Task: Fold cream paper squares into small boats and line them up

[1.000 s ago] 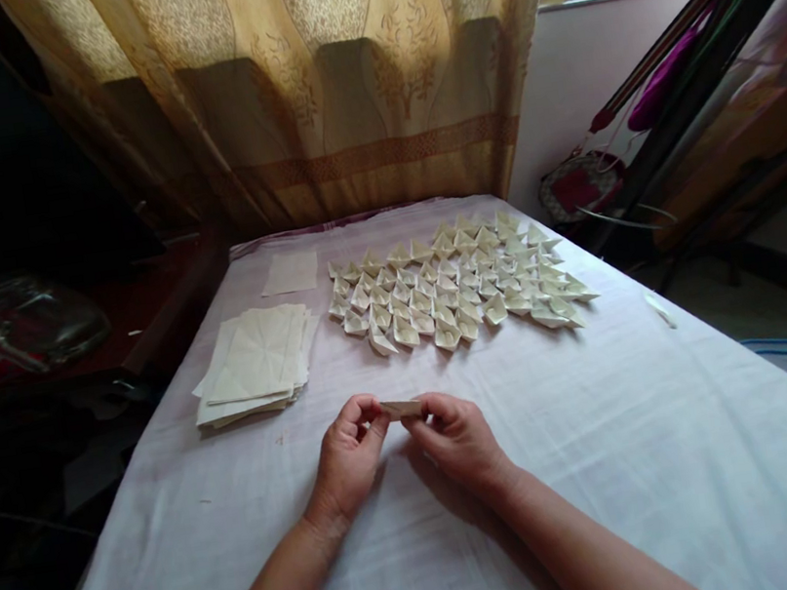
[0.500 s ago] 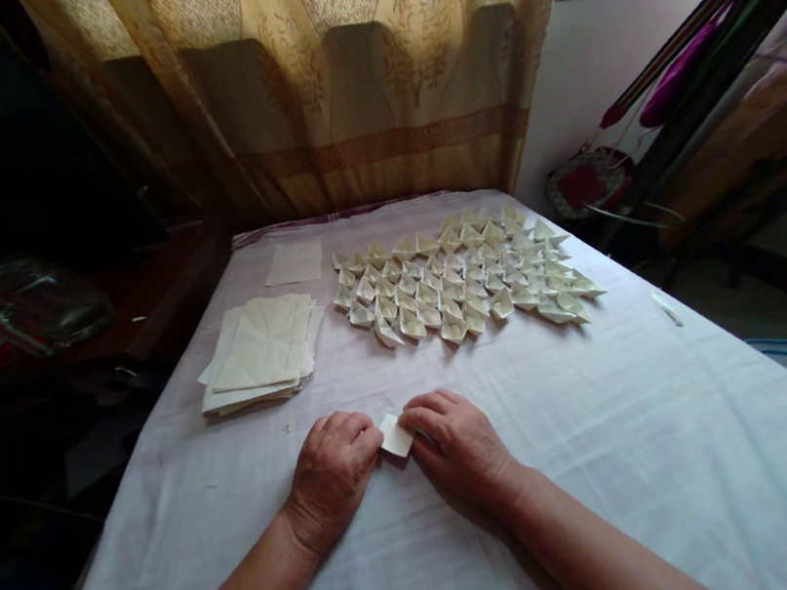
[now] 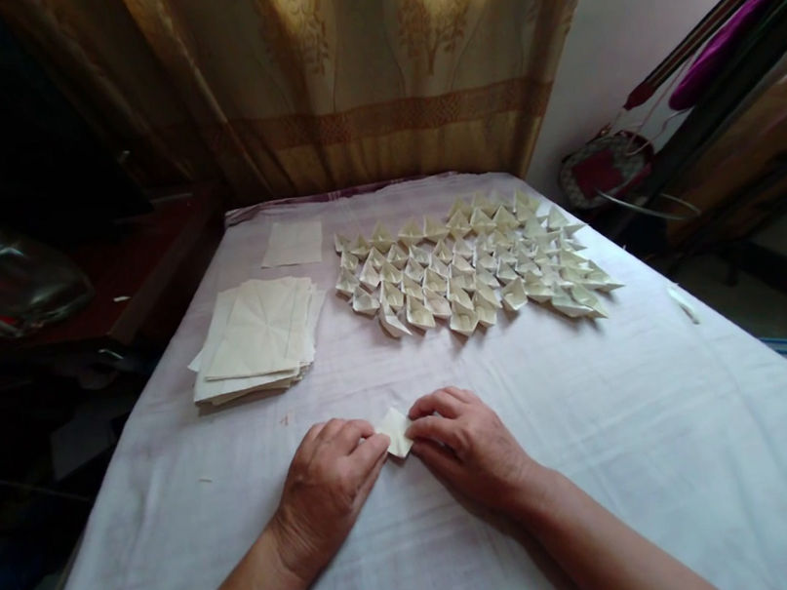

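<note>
Right of the right hand [image 3: 469, 443], the counter [image 3: 642, 425] offers passage. Ahead, folded paper pieces [image 3: 420, 313] and a paper stack [image 3: 259, 335] obstruct, the lane between seemingly narrow at this slant.

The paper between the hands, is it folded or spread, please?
Folded: the paper is a compact diamond, far smaller than the stacked sheets.

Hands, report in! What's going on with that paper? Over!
Left hand, right hand: holding opposite corners. Folded paper: small, diamond-shaped. Paper stack, folded shapes: beyond, not blocking.

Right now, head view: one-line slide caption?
Left hand and right hand hold a folded paper square near rows of paper boats and stacked paper sheets.
</note>
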The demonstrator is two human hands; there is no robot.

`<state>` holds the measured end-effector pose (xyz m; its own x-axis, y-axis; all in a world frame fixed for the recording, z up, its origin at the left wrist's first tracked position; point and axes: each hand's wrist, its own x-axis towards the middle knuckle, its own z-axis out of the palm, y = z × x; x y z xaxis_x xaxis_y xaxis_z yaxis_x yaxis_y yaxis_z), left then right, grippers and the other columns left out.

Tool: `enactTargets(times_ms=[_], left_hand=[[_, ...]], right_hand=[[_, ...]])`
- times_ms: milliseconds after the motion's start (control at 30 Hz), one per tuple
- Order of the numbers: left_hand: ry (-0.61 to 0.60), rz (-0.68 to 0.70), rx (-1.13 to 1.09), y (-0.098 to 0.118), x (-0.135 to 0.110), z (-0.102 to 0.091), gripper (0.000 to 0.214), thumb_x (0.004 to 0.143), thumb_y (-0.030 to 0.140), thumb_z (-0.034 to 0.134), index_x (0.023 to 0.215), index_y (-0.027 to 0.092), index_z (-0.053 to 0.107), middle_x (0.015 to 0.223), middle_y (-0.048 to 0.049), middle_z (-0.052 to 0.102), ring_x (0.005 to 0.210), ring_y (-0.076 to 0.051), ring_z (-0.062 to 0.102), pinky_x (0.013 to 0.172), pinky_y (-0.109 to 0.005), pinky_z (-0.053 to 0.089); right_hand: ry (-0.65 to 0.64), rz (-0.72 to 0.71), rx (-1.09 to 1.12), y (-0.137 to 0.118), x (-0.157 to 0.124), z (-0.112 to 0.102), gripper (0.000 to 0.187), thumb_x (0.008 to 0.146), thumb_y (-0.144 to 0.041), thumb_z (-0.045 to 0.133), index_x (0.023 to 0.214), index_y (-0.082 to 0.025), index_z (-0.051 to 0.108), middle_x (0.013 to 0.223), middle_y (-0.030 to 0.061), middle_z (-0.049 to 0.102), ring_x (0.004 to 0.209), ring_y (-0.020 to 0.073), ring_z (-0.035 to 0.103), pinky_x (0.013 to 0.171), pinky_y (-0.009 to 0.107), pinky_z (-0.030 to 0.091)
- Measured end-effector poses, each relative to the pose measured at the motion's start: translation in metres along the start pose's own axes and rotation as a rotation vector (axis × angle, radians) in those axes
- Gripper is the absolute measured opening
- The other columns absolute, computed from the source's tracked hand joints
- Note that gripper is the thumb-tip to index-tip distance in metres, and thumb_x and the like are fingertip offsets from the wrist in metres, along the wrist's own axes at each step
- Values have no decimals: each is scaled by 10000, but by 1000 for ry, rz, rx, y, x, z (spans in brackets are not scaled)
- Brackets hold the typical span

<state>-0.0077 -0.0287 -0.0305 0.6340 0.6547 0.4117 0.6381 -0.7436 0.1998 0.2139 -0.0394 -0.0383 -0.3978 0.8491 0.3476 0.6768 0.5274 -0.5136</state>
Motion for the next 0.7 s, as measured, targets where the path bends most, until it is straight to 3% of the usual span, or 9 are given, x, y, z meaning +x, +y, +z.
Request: enactTargets(times_ms=[167, 400, 700], left_hand=[[-9, -15, -57, -1, 1, 0, 133, 951, 170, 542, 1007, 224, 650, 919, -14, 677, 843, -196, 586, 780, -330, 428], [-86, -93, 10, -2, 9, 4, 156, 976, 223, 493, 866, 190, 599, 822, -27, 624, 788, -212, 551, 749, -351, 416], [-157, -153, 154, 2, 18, 9, 187, 975, 223, 470, 812, 197, 557, 773, -31, 575, 768, -232, 536, 720, -368, 390]], right_hand=[[-30, -17, -29, -4, -2, -1, 202, 923, -158, 569, 1066, -239, 687, 1010, 53, 689, 905, 194, 590, 811, 345, 424], [12, 79, -26, -4, 1, 4, 160, 960, -216, 543, 873, -198, 675, 923, 60, 676, 848, 199, 576, 798, 346, 429], [55, 193, -106, -10, 6, 7, 166, 937, -208, 547, 789, -182, 617, 868, 61, 627, 821, 202, 543, 777, 340, 406]])
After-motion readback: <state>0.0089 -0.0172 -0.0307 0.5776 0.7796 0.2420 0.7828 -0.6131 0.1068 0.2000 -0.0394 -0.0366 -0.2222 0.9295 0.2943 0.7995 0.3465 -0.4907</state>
